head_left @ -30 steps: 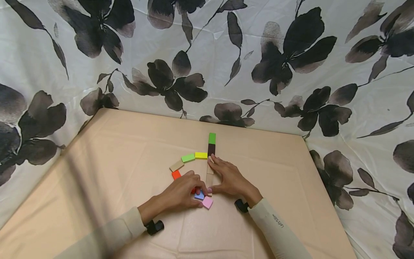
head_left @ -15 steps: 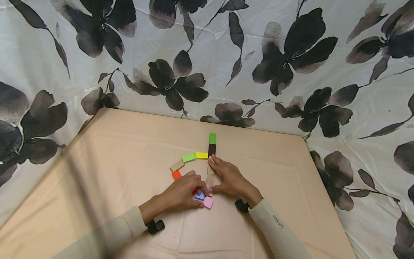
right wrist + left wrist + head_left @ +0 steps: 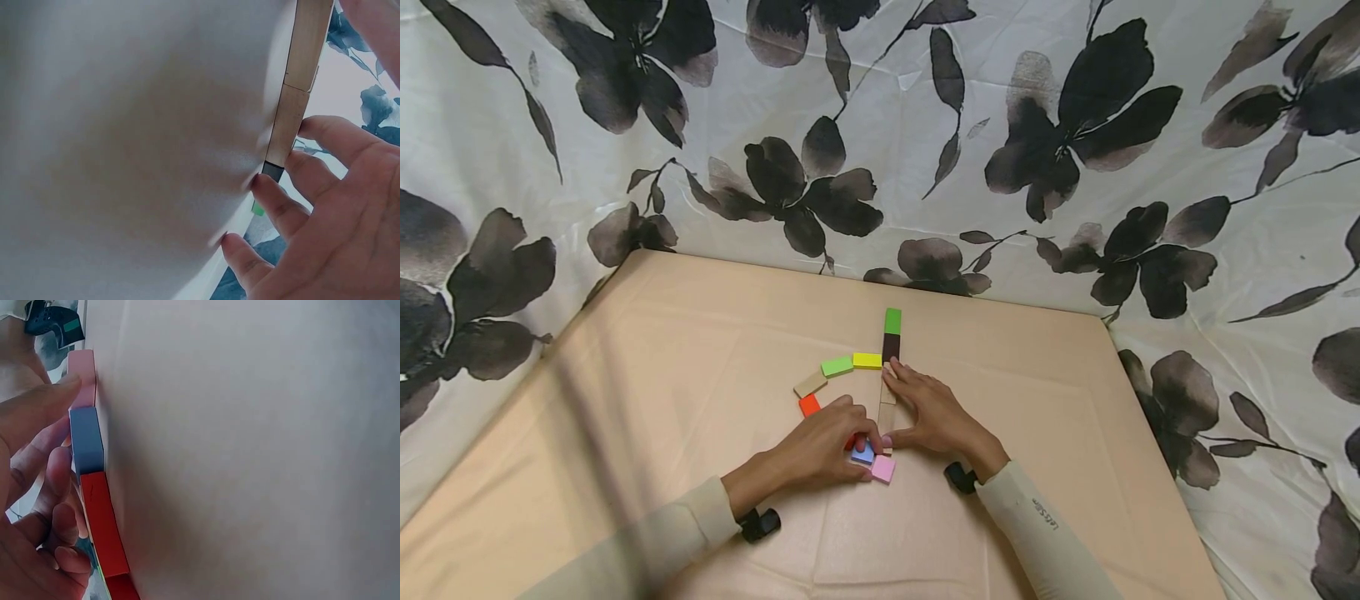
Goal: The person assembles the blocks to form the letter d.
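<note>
Thumb and index finger of my left hand (image 3: 823, 442) pinch a pink block (image 3: 883, 470) at the near end of a curve of small coloured blocks. Beside it lies a blue block (image 3: 862, 454), close under the curled fingers. A red block (image 3: 103, 525) follows the blue one in the left wrist view. My right hand (image 3: 936, 408) lies with spread fingers along a straight row of plain wooden blocks (image 3: 887, 417), fingertips at their side. Its thumb rests by the row's near end, close to the left index finger. The left hand hides part of the curve.
A dark block (image 3: 891, 347) and a green block (image 3: 892, 321) extend the straight row at the far end. Yellow (image 3: 867, 361), light green (image 3: 837, 367), tan (image 3: 810, 384) and red (image 3: 808, 405) blocks form the curve's far side. A floral cloth (image 3: 940, 225) borders the peach-coloured table (image 3: 1015, 367).
</note>
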`<state>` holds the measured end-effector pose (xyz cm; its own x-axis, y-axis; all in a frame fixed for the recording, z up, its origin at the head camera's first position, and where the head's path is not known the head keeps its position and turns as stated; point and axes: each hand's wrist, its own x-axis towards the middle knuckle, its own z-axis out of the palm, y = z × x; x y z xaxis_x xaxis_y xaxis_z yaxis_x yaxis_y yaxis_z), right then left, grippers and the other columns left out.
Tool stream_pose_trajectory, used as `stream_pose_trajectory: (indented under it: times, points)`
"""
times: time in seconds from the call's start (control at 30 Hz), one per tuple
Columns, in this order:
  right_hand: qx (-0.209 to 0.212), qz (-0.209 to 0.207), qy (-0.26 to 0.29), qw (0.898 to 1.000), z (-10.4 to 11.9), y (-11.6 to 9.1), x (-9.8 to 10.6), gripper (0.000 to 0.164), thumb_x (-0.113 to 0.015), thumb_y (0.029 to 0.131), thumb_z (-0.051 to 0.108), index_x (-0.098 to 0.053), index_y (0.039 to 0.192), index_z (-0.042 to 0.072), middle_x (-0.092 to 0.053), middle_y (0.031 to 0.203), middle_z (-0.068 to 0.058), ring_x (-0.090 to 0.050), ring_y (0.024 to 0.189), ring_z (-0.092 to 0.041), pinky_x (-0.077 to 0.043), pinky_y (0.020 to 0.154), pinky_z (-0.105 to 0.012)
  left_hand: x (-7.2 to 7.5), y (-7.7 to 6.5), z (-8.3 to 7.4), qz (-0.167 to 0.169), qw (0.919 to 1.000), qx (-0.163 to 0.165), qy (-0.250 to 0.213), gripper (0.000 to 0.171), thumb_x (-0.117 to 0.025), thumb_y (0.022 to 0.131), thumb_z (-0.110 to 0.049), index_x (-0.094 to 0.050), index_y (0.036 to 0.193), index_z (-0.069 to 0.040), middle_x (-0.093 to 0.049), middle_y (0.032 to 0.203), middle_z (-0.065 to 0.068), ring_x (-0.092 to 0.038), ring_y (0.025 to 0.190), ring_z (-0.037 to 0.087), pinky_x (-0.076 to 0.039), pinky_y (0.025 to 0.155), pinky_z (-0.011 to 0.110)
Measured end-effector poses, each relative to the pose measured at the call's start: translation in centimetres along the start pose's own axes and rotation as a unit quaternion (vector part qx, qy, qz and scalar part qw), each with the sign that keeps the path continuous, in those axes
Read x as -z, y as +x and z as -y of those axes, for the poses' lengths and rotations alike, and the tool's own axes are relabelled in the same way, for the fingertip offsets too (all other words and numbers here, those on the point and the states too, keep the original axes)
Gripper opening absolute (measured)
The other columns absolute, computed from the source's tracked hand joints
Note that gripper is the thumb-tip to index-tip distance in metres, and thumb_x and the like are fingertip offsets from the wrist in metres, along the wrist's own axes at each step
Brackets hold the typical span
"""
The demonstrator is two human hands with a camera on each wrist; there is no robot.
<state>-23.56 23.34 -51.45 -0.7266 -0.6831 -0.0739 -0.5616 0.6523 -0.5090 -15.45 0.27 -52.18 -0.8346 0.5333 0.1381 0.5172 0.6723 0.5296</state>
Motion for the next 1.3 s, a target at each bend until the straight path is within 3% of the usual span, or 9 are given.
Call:
stream_pose_trajectory:
  times: [0.37, 1.3]
  points:
    - [-0.002, -0.002, -0.003, 1.000, -0.02, -0.05, -0.01, 0.108, -0.091, 0.082, 0.045, -0.031, 0.167, 0.015, -0.017, 0.179, -0.008, -0.019, 0.166, -0.035, -0.018, 0.128, -0.067, -0.13, 0.21, 0.00, -0.020, 0.9994, -0.014, 0.024, 0.021, -0.091, 0.079, -0.028, -0.077, 0.094, -0.026, -0.059, 0.081, -0.007, -0.043, 0.088, 0.006, -0.034, 0.072, 0.018]
    - [0.001, -0.002, -0.009, 1.000, -0.09, -0.04, -0.04, 0.108, -0.090, 0.082, 0.047, -0.031, 0.167, 0.015, -0.018, 0.179, -0.008, -0.019, 0.166, -0.034, -0.020, 0.128, -0.068, -0.33, 0.23, -0.03, -0.024, 0.9993, -0.013, 0.026, 0.027, -0.095, 0.078, -0.035, -0.075, 0.092, -0.025, -0.058, 0.080, -0.008, -0.043, 0.087, 0.006, -0.035, 0.072, 0.019]
